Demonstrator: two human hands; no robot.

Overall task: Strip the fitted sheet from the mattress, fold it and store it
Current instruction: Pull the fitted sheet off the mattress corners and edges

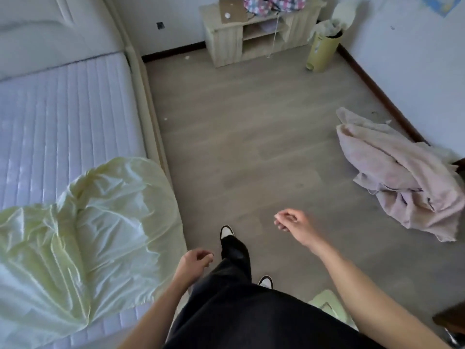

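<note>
Floor (251,147): grey wood-grain planks.
Mattress (63,122): white, ribbed quilting.
Fitted sheet (88,222): pale yellow, glossy, crumpled on the mattress's near end.
My left hand (195,261): loosely curled, empty.
My right hand (293,222): loosely curled, empty.

The crumpled fitted sheet (83,235) is pale yellow-green, lying over a white quilted mattress (63,117) with lengthwise stitched stripes. A rumpled pinkish-beige blanket (402,177) lies on the grey wood-grain floor (251,147). The ribbed bedside cabinet (251,34) is cream (a pink-and-white checked cloth (271,3) on top), the cylindrical bin (323,51) yellow
</note>
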